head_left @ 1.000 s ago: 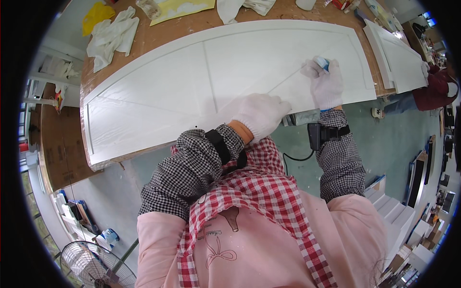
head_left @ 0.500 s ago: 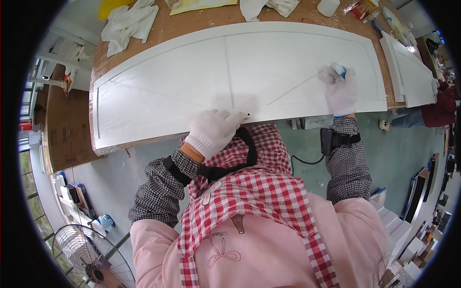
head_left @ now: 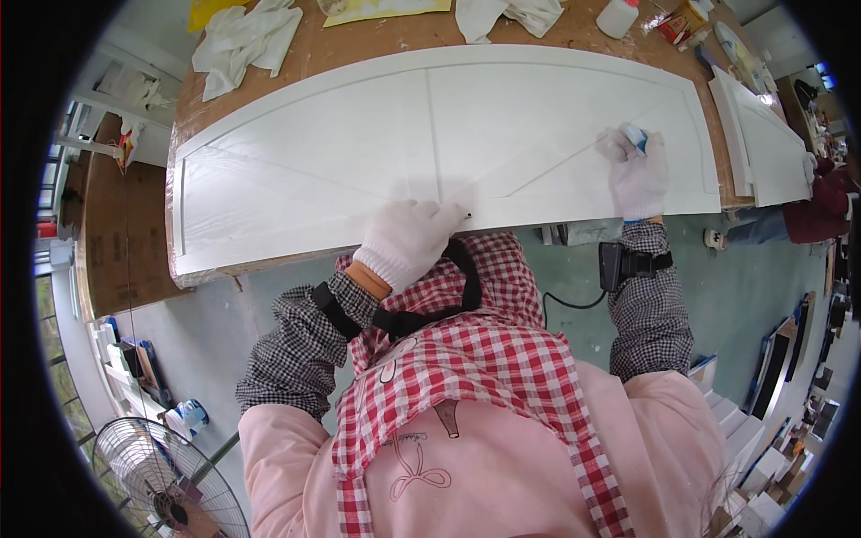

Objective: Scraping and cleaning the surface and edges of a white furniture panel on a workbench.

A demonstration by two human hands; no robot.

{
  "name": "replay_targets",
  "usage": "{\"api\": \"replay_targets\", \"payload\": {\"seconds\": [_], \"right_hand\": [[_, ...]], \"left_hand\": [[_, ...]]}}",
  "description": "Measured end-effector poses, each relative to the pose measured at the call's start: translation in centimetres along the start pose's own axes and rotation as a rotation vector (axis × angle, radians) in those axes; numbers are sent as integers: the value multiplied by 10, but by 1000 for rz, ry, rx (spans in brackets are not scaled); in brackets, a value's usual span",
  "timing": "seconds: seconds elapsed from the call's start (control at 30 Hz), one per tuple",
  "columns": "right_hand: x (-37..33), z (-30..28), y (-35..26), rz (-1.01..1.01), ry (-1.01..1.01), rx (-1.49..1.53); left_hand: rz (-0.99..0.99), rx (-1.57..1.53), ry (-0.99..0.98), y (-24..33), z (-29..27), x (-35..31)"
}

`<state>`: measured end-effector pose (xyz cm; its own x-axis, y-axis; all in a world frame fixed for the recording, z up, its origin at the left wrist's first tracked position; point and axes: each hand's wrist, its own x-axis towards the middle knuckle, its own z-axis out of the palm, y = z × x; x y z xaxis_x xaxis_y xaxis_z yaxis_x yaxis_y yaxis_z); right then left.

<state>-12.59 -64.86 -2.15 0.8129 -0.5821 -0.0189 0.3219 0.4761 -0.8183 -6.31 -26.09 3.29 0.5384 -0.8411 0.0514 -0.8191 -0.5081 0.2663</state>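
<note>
White cloths (head_left: 247,47) and a bottle (head_left: 616,18) sit beyond the panel (head_left: 332,125)

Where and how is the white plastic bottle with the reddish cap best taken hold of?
Grip the bottle around its broad body, below the cap, probably from the near side, over the long white panel: that side looks unobstructed, while a red-and-yellow container is to its right.
</note>
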Motion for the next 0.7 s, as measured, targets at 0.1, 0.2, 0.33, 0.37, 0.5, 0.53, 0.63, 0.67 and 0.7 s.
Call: {"api": "replay_targets", "payload": {"seconds": [0.1,0.2,0.33,0.37,0.5,0.53,0.63,0.67,0.7], "right_hand": [[-1,3,0,-11,-39,-18],[0,0,1,21,19,11],[0,0,2,15,2,8],[-1,1,2,4,-2,-4],[-2,3,-1,9,-22,1],[-1,1,-1,9,-21,2],[0,-1,0,3,-34,-9],[0,-1,0,-3,-26,-10],[0,1,0,-10,-19,-13]], "left_hand": [[85,19,-31,-1,1,-2],[23,66,-55,1,1,1],[4,59,-18,2,-7,-2],[32,49,-22,-1,-5,-2],[108,50,-22,0,-6,-1],[108,50,-24,0,-4,-1],[83,54,43,1,2,-2],[77,55,30,1,4,-2],[70,56,19,0,4,-2]]}}
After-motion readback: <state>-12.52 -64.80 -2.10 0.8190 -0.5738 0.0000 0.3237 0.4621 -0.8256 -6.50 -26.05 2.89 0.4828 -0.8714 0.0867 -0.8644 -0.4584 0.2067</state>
